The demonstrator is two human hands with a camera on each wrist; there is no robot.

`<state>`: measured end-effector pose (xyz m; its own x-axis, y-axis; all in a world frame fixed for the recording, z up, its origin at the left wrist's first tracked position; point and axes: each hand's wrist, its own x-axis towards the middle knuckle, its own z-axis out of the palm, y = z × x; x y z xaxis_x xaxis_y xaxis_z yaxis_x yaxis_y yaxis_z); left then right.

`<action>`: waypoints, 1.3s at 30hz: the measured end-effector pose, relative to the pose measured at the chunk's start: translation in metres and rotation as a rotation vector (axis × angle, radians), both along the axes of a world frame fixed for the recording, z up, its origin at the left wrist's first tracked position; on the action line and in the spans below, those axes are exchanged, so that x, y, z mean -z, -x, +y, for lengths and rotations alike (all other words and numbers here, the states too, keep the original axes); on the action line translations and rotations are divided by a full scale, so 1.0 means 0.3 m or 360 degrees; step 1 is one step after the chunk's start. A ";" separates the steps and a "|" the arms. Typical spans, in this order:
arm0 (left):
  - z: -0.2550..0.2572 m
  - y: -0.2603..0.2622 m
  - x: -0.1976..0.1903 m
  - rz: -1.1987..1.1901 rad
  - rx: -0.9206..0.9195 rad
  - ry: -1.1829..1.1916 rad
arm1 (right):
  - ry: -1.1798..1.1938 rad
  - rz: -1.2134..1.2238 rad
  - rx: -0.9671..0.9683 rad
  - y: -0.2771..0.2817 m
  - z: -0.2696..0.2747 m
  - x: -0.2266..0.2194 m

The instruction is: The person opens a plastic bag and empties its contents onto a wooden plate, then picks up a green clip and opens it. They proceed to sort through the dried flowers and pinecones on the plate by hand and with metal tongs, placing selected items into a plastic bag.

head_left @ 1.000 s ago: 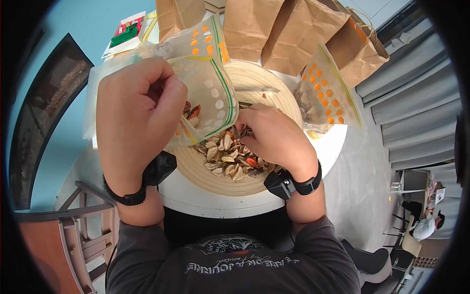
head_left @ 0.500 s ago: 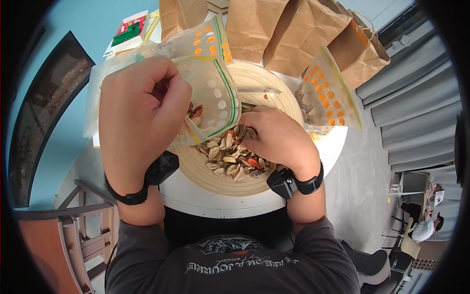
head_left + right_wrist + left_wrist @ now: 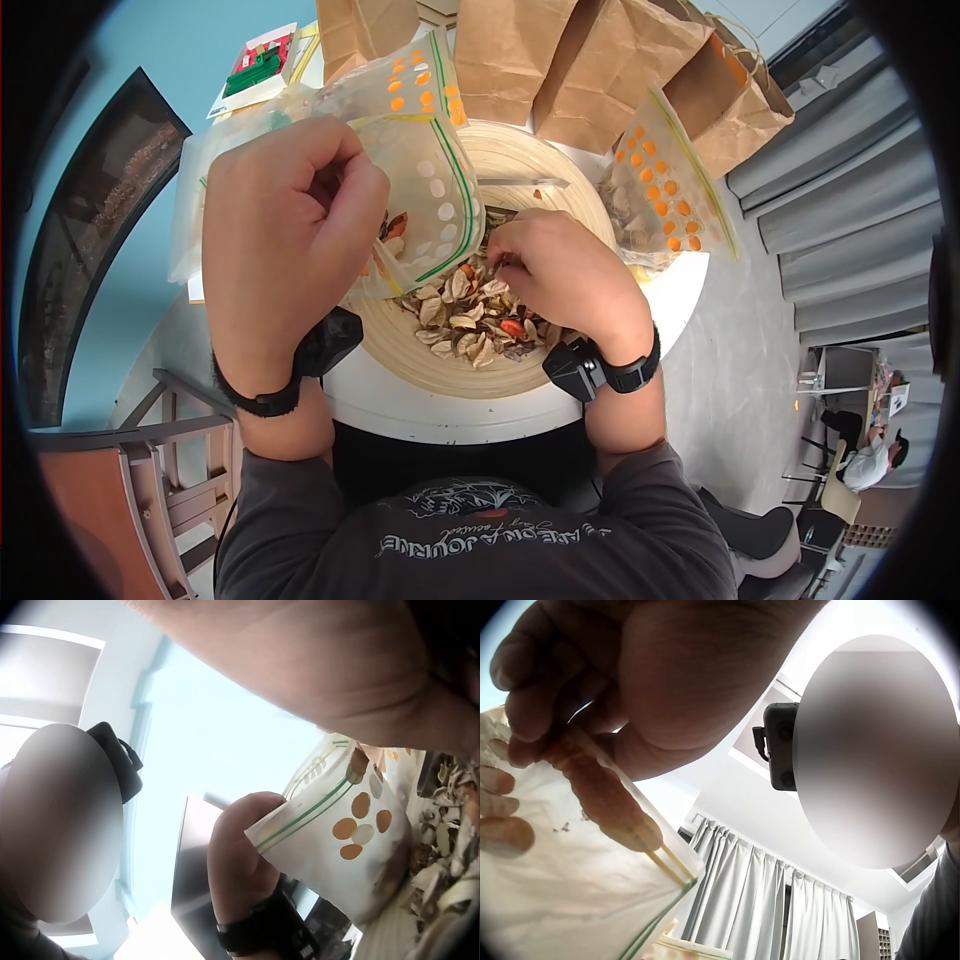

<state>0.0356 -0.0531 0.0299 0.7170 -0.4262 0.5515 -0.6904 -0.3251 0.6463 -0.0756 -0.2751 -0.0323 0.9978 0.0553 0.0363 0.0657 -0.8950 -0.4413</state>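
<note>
In the head view my left hand (image 3: 290, 230) is raised at the left with curled fingers, pinching the edge of a clear zip bag (image 3: 430, 230) printed with orange and white dots. The bag leans open toward the pile, with a few reddish dried petals (image 3: 395, 230) inside. The left wrist view shows the fingertips at the bag's upper edge. My right hand (image 3: 575, 270) is low over a heap of dried petals and leaves (image 3: 470, 320), its fingers and thumb curled in around some of them. The heap lies on a round pale wooden tray (image 3: 420, 370).
A metal strip (image 3: 525, 183) lies across the tray's far part. Another dotted zip bag (image 3: 660, 190) stands at the right, and one more (image 3: 430, 75) behind the held bag. Brown paper bags (image 3: 620, 60) line the back. A box of red and green pieces (image 3: 258, 65) sits at back left.
My right hand works at the heap, its thumb and fingers shifting slightly and now a little farther from me. My left hand and the bag hold almost the same place.
</note>
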 end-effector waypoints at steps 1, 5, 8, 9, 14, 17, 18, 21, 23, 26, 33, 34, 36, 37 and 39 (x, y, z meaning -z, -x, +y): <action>0.000 0.000 0.000 0.0001 -0.0001 0.0001 | -0.0007 -0.0053 -0.0010 -0.001 -0.004 0.000; 0.001 -0.002 0.001 0.0009 0.0004 0.0000 | -0.0095 -0.0181 0.0143 0.005 -0.004 -0.037; 0.003 -0.006 0.001 0.0004 0.0011 -0.0008 | -0.0180 -0.0422 0.0173 0.004 -0.021 -0.042; 0.003 -0.008 0.002 -0.0008 0.0010 -0.0021 | -0.0256 -0.0465 0.0275 0.007 -0.018 -0.054; 0.001 -0.005 -0.002 0.0023 0.0028 -0.0018 | -0.0460 -0.0605 0.0537 0.008 0.004 -0.100; 0.003 -0.006 0.000 0.0106 0.0063 -0.0024 | -0.0680 -0.0677 0.0623 0.007 0.012 -0.093; 0.002 -0.011 0.008 -0.0007 0.0086 -0.0024 | -0.0921 -0.0762 0.0615 0.004 0.028 -0.092; 0.003 -0.015 0.016 -0.0112 0.0117 -0.0036 | -0.1017 -0.0854 0.0410 -0.003 0.070 -0.098; 0.003 -0.016 0.015 -0.0109 0.0130 -0.0051 | -0.0936 -0.0810 0.0141 -0.010 0.086 -0.076; 0.005 -0.014 0.009 -0.0124 0.0137 -0.0053 | -0.0868 -0.0787 0.0136 -0.010 0.081 -0.064; 0.006 -0.016 0.013 -0.0124 0.0133 -0.0033 | -0.1442 -0.1067 0.0521 0.011 0.100 -0.111; 0.005 -0.016 0.012 -0.0119 0.0132 -0.0026 | -0.1443 -0.1067 0.0523 0.008 0.105 -0.113; 0.004 -0.015 0.012 -0.0116 0.0126 -0.0025 | -0.1506 -0.1308 0.0517 -0.001 0.115 -0.112; 0.004 -0.014 0.013 -0.0113 0.0120 -0.0024 | -0.1506 -0.1306 0.0519 0.002 0.115 -0.111; 0.002 -0.013 0.014 -0.0112 0.0122 -0.0014 | -0.0930 -0.0960 0.0193 0.012 0.116 -0.104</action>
<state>0.0394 -0.0525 0.0256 0.6417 -0.4835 0.5953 -0.7571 -0.2753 0.5925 -0.0792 -0.2403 -0.0010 0.7961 -0.2443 0.5537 0.3566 -0.5499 -0.7553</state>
